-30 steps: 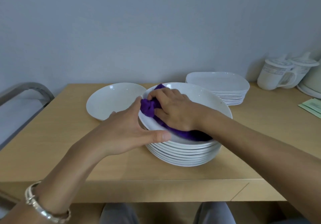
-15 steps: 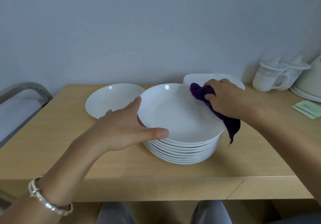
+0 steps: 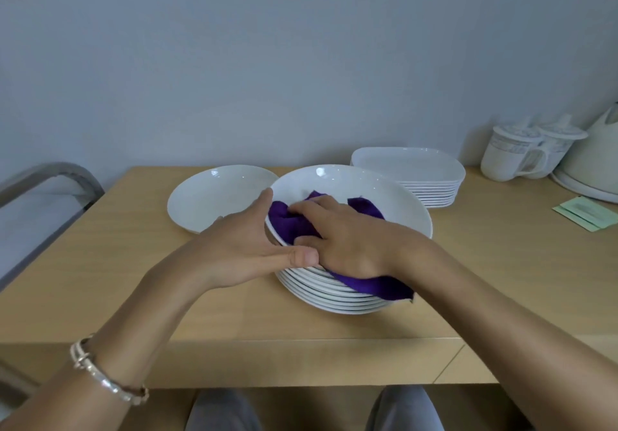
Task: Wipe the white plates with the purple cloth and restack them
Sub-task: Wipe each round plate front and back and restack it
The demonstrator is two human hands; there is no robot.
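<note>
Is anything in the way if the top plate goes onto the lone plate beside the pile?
Nothing lies in the lone plate; it shows bare. Only the left hand sits between them, steadying the top plate at its rim, while the right hand holds the purple cloth down inside it.

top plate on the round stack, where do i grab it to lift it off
Take the top plate by its left rim, coming from the left, thumb on the lip, fingers beneath. It nests flat in the stack, so only the flared rim gives a hold. The left hand rests there, while the right hand and purple cloth cover the near side.
</note>
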